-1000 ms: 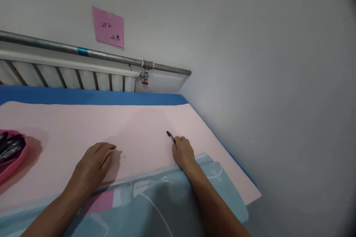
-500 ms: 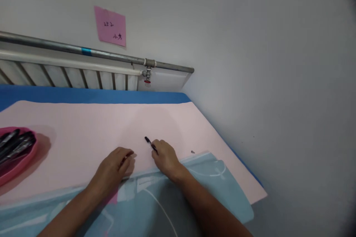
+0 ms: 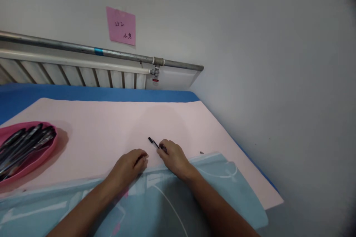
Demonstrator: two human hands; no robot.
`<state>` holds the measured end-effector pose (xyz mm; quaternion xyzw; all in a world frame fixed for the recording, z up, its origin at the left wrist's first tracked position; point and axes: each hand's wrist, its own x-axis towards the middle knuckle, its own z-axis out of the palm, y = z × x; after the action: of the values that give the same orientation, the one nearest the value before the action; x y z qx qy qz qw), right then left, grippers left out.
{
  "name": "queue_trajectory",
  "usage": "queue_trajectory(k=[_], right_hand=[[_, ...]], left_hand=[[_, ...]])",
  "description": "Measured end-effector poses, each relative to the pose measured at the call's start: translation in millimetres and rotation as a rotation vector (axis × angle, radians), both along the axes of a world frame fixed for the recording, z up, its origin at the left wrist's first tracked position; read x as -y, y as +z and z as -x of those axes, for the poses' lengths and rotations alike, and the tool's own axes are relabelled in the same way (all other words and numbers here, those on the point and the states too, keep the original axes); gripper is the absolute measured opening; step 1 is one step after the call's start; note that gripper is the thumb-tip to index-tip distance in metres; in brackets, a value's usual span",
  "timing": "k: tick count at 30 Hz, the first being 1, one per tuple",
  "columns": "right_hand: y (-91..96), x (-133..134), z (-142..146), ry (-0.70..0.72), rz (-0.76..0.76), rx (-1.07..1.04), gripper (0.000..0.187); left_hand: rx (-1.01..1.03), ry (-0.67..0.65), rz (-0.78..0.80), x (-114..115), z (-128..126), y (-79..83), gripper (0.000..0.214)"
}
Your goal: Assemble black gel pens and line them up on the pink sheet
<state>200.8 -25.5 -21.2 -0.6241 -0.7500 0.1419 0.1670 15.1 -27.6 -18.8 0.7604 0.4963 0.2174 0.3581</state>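
Observation:
My right hand (image 3: 174,158) is closed around a slim pen (image 3: 154,143), whose dark end points away from me to the left above the pink surface. The rest of the pen is hidden in my fingers. To its left, my left hand (image 3: 129,164) has its fingers curled in toward the thumb. What those fingertips hold, if anything, is too small to make out. Both forearms lie over a light blue cloth (image 3: 164,207) with white lines at the near edge of the pink sheet (image 3: 111,118).
A pink basket (image 3: 54,144) full of black pens (image 3: 25,144) stands at the left. One tiny dark piece (image 3: 201,152) lies right of my right hand. Behind the table are a radiator (image 3: 91,76), a metal pipe (image 3: 125,55) and a pink note (image 3: 121,26); a wall bounds the right.
The view has turned slightly left, so the scene shifts right and more of the basket shows. My left hand has come a little nearer the right, which still holds the pen.

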Motion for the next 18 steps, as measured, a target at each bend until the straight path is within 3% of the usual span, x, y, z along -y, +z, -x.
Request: queue_trajectory(k=[10, 14, 18], right_hand=[[8.8, 8.1, -16.5, -0.166, 0.004, 0.206, 0.021], [11.4, 11.9, -6.4, -0.075, -0.04, 0.175, 0.021], [6.1, 13.3, 3.6, 0.07, 0.016, 0.227, 0.019]], left_hand=[[-0.017, -0.007, 0.001, -1.3, 4.7, -0.5, 0.028], [-0.019, -0.011, 0.019, -1.2, 4.4, -1.1, 0.027], [-0.013, -0.005, 0.024, -1.0, 4.5, 0.1, 0.026]])
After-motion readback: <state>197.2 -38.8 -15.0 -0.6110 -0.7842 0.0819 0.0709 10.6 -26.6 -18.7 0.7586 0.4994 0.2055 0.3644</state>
